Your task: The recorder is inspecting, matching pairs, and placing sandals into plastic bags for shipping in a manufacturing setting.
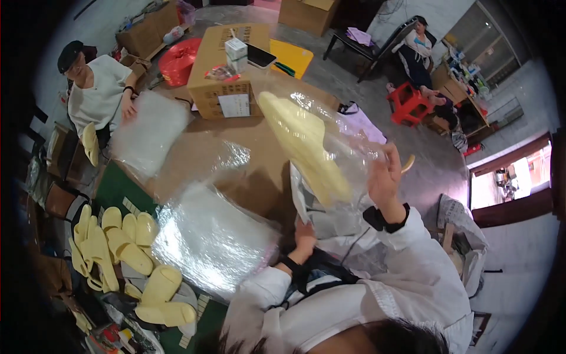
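My right hand point(384, 177) is raised, its fingers closed on the edge of a clear plastic bag point(354, 144). Inside that bag are pale yellow slippers point(300, 138), slanting downward over the table's edge. Lower down, close to my body, my left hand point(305, 241) appears curled beside a whitish plastic sack point(299, 192); its fingers are partly hidden, and what they hold cannot be made out. A stack of clear plastic bags point(209, 239) lies to the left of my left hand.
Loose yellow slippers point(127, 242) are piled at the left on a green mat point(121, 186). A cardboard box point(215, 88) carries a phone point(259, 56) and a small carton point(236, 54). One person point(97, 94) sits across, beside more clear bags point(150, 133); another point(415, 50) sits behind a red stool point(408, 103).
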{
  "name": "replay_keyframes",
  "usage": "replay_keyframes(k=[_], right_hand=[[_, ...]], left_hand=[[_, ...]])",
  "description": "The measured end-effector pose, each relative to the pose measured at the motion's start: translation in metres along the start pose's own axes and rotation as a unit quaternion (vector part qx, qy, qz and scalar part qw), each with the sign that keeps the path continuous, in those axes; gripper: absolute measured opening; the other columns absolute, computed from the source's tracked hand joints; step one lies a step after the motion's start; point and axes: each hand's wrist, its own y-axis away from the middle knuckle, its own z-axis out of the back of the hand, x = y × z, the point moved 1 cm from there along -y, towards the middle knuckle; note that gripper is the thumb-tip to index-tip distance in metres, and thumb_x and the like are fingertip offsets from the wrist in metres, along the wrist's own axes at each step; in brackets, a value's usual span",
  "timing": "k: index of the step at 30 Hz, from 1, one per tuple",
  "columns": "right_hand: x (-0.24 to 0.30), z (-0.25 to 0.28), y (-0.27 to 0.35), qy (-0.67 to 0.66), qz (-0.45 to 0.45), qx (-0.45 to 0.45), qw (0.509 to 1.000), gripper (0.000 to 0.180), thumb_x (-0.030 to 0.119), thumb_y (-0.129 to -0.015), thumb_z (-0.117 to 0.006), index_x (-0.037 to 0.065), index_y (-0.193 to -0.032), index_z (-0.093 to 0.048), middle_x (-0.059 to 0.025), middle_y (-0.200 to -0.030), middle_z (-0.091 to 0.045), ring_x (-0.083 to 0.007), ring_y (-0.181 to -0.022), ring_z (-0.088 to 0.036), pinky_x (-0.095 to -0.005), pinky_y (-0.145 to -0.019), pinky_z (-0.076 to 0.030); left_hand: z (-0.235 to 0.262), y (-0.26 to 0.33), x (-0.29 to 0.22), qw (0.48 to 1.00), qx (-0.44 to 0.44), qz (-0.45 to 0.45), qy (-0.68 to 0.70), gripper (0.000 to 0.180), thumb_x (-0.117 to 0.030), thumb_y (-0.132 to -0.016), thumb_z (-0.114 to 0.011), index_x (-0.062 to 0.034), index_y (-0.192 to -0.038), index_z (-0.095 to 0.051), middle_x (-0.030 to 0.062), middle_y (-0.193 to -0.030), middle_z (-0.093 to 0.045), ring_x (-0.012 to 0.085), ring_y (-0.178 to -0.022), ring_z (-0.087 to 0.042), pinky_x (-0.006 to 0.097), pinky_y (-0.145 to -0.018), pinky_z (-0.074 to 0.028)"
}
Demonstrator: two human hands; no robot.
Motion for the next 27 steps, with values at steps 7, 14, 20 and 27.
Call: replay_keyframes(k=[7, 14, 20, 27], right_hand=[[-0.022, 0.059, 0.126, 0.431, 0.022, 0.148, 0.89, 0.021, 0.006, -0.076, -0.06, 0.0, -0.094, -0.049, -0.0174, -0.085, -0.054, -0.0363, -0.089, -0.053, -0.0431, -0.086, -0.041], [-0.032, 0.087, 0.152, 0.53, -0.031, 0.351, 0.771, 0.048, 0.011, -0.077, -0.058, 0.012, -0.123, -0.047, -0.0141, -0.076, -0.056, -0.031, -0.072, -0.053, -0.0409, -0.067, -0.042], [-0.056, 0.099, 0.145, 0.492, 0.177, 0.483, 0.702, 0.056, 0.007, -0.075, -0.053, 0.014, -0.129, -0.042, -0.0064, -0.069, -0.052, -0.0226, -0.07, -0.054, -0.0345, -0.065, -0.043], [-0.046, 0.134, 0.125, 0.493, 0.317, 0.517, 0.624, 0.054, 0.005, -0.072, -0.051, 0.011, -0.125, -0.046, -0.0028, -0.069, -0.049, -0.0192, -0.07, -0.051, -0.031, -0.064, -0.042]], left_hand=[[-0.006, 0.015, -0.049, 0.959, 0.02, -0.146, 0.242, 0.036, -0.022, -0.089, -0.048, -0.0022, -0.119, -0.047, 0.0097, -0.112, -0.056, 0.0179, -0.099, -0.055, 0.029, -0.082, -0.045], [-0.026, 0.03, -0.045, 0.926, 0.01, -0.036, 0.375, 0.027, -0.021, -0.091, -0.048, -0.0043, -0.112, -0.051, 0.0068, -0.109, -0.057, 0.0187, -0.097, -0.055, 0.033, -0.082, -0.047], [-0.023, 0.004, 0.008, 0.871, -0.081, -0.379, 0.301, 0.024, -0.021, -0.087, -0.052, -0.0064, -0.106, -0.056, 0.009, -0.1, -0.06, 0.0189, -0.088, -0.059, 0.032, -0.069, -0.048], [-0.003, 0.031, -0.023, 0.969, -0.141, -0.093, 0.18, 0.019, -0.011, -0.084, -0.05, 0.0036, -0.083, -0.061, 0.0133, -0.075, -0.061, 0.017, -0.064, -0.056, 0.033, -0.051, -0.041]])
